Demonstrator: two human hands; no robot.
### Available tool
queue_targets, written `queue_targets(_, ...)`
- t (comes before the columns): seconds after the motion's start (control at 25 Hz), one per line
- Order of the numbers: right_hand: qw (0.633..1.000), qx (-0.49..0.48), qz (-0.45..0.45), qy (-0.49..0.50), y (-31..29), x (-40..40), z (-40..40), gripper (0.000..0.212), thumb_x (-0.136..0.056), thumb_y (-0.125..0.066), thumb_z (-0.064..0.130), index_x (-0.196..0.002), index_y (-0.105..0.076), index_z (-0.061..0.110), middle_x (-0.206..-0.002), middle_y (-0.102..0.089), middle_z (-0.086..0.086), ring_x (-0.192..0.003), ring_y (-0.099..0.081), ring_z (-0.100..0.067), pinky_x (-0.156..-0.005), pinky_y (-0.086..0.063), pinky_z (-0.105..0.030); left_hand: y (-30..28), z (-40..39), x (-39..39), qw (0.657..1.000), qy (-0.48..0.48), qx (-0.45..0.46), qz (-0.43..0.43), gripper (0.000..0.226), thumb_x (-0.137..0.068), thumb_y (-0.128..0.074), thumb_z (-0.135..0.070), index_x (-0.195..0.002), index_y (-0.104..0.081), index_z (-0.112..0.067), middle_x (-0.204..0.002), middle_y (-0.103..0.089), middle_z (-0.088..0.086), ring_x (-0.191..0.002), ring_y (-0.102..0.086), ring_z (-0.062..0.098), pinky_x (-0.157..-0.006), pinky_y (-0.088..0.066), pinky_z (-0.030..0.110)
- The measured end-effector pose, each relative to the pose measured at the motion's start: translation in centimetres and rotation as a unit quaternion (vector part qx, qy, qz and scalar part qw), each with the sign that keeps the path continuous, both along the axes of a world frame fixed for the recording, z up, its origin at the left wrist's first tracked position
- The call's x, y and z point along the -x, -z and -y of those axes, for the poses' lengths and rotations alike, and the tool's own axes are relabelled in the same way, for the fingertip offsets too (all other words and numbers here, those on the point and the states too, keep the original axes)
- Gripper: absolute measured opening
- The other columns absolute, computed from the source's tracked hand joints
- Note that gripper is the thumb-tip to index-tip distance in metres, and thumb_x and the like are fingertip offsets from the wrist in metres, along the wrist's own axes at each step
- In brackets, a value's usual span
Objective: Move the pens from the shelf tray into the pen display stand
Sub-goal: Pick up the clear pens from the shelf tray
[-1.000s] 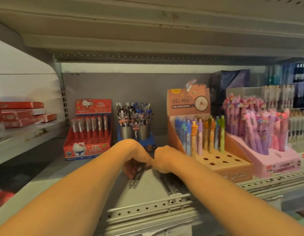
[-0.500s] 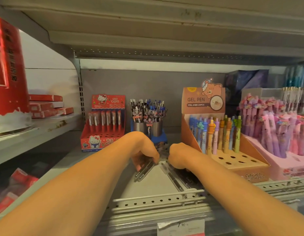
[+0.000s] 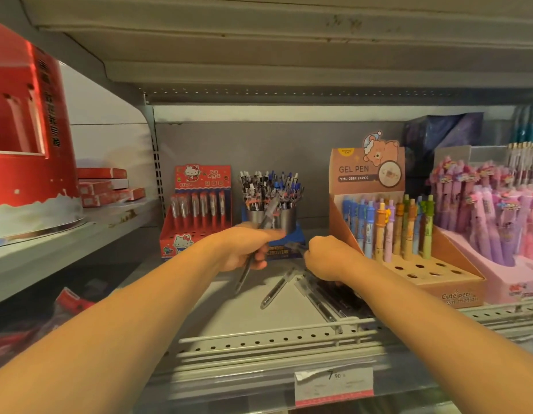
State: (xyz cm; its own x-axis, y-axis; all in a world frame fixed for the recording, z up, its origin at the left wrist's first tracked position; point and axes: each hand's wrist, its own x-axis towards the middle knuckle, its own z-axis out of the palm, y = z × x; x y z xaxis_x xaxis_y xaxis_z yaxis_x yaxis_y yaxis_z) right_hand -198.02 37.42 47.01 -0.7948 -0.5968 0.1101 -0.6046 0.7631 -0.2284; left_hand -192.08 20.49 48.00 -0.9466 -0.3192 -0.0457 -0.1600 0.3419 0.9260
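My left hand [image 3: 244, 249] grips a clear pen [image 3: 243, 277], lifted off the grey shelf tray [image 3: 259, 339] and tilted, its upper end just in front of the pen display stand [image 3: 284, 219], two metal cups on a blue base packed with pens. My right hand [image 3: 328, 258] hovers fingers-curled over a pile of dark pens [image 3: 340, 300] on the tray's right part and pinches the end of one dark pen [image 3: 296, 248]. One loose clear pen [image 3: 274, 289] lies between my hands.
A red Hello Kitty pen box [image 3: 199, 210] stands left of the stand, a brown gel pen box [image 3: 408, 234] and a pink pen display [image 3: 498, 228] to the right. A perforated rail fronts the tray. Red boxes [image 3: 104, 186] sit on the left shelf.
My left hand has risen from the tray with one clear pen, toward the metal cups. Another clear pen stayed lying on the tray. My right hand remains over the dark pile.
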Motion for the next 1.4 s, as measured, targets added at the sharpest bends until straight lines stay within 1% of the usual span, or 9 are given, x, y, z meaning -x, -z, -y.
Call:
queue_targets(0.08, 0.999, 0.035, -0.001, 0.001, -0.1, -0.3, 0.0, 0.02, -0.106, -0.042, 0.017, -0.104, -0.057, 0.005, -0.094, -0.055, -0.01, -0.079, -0.053, -0.027, -0.051, -0.034, -0.029, 0.2, 0.3, -0.4, 0.999, -0.022, 0.028, -0.027, 0.029, -0.092, -0.071, -0.034, -0.087, -0.051, -0.014, -0.056, -0.038, -0.001, -0.044, -0.036, 0.012, -0.043, -0.039, 0.022)
queue_targets(0.2, 0.999, 0.048, 0.02, 0.012, -0.2, -0.4, 0.0, 0.027, -0.106, -0.039, 0.015, -0.11, -0.061, 0.0, -0.094, -0.057, -0.012, -0.075, -0.054, -0.026, -0.048, -0.036, -0.027, 0.8, 0.1, -1.0, 0.97, -0.027, 0.227, 0.083, 0.034, -0.09, -0.072, -0.041, -0.092, -0.053, -0.012, -0.061, -0.042, 0.001, -0.042, -0.034, 0.014, -0.039, -0.029, 0.019)
queue_targets(0.36, 0.997, 0.022, 0.064, 0.034, -0.1, -0.4, -0.2, 0.02, -0.104, -0.035, 0.006, -0.1, -0.054, -0.001, -0.075, -0.057, -0.015, -0.054, -0.058, -0.027, -0.047, -0.051, -0.034, 1.6, -1.7, -0.9, 0.939, 0.009, 0.297, 0.175, 0.06, -0.081, -0.078, -0.048, -0.121, -0.053, -0.011, -0.093, -0.05, 0.004, -0.076, -0.051, 0.02, -0.057, -0.046, 0.028)
queue_targets(0.48, 0.996, 0.004, 0.076, 0.036, -0.6, -1.1, -0.4, 0.016, -0.104, -0.035, 0.004, -0.101, -0.05, 0.001, -0.079, -0.055, -0.015, -0.053, -0.054, -0.022, -0.046, -0.048, -0.03, 1.8, -2.4, -0.6, 0.935, 0.0, 0.307, 0.177, 0.036, -0.089, -0.073, -0.036, -0.104, -0.053, -0.01, -0.089, -0.051, 0.003, -0.071, -0.05, 0.019, -0.06, -0.044, 0.03)
queue_targets(0.64, 0.998, 0.009, 0.057, 0.022, -1.2, -1.3, -0.3, 0.026, -0.107, -0.034, 0.009, -0.11, -0.057, -0.002, -0.089, -0.054, -0.012, -0.065, -0.05, -0.022, -0.054, -0.042, -0.029, 1.3, -1.8, -1.0, 0.972, -0.04, 0.201, 0.113, 0.04, -0.104, -0.039, -0.037, -0.08, -0.049, -0.008, -0.062, -0.045, 0.005, -0.04, -0.036, 0.014, -0.038, -0.023, 0.016)
queue_targets(0.76, 0.98, 0.168, 0.103, 0.001, -0.8, -0.6, 0.2, 0.026, -0.106, -0.033, 0.014, -0.107, -0.056, 0.003, -0.079, -0.05, -0.009, -0.061, -0.045, -0.02, -0.052, -0.038, -0.029, 0.8, -0.8, -1.7, 0.997, -0.062, 0.053, -0.004, 0.037, -0.109, -0.032, -0.032, -0.12, -0.046, 0.001, -0.065, -0.064, 0.01, -0.042, -0.059, 0.017, -0.035, -0.033, 0.017)
queue_targets(0.92, 0.872, 0.405, 0.265, -0.074, -0.7, -0.3, 1.0, 0.021, -0.106, -0.039, 0.015, -0.105, -0.056, 0.004, -0.067, -0.048, -0.005, -0.048, -0.036, -0.012, -0.039, -0.026, -0.022, 0.2, -0.8, -2.2, 0.99, -0.064, -0.06, -0.112, 0.027, -0.108, -0.037, -0.023, -0.129, -0.04, -0.007, -0.077, -0.061, 0.008, -0.052, -0.064, 0.016, -0.055, -0.058, 0.03)
queue_targets(1.16, 0.767, 0.504, 0.318, -0.237, -1.2, -0.8, 1.1, 0.02, -0.108, -0.041, 0.016, -0.115, -0.054, 0.002, -0.074, -0.061, -0.009, -0.053, -0.052, -0.014, -0.044, -0.043, -0.024, 0.2, -2.3, -2.3, 0.968, 0.019, -0.08, -0.237, 0.017, -0.099, -0.059, -0.039, -0.108, -0.057, -0.025, -0.059, -0.051, -0.006, -0.043, -0.043, 0.005, -0.041, -0.037, 0.022)
queue_targets(1.4, 0.799, 0.449, 0.305, -0.258, -1.0, -1.8, 1.1, 0.03, -0.109, -0.041, 0.022, -0.109, -0.06, -0.001, -0.083, -0.071, -0.021, -0.07, -0.069, -0.029, -0.059, -0.057, -0.032, -0.5, -2.4, -3.0, 0.95, -0.036, -0.116, -0.287, 0.024, -0.086, -0.076, -0.037, -0.078, -0.065, -0.018, -0.047, -0.05, -0.005, -0.037, -0.037, 0.008, -0.038, -0.027, 0.02)
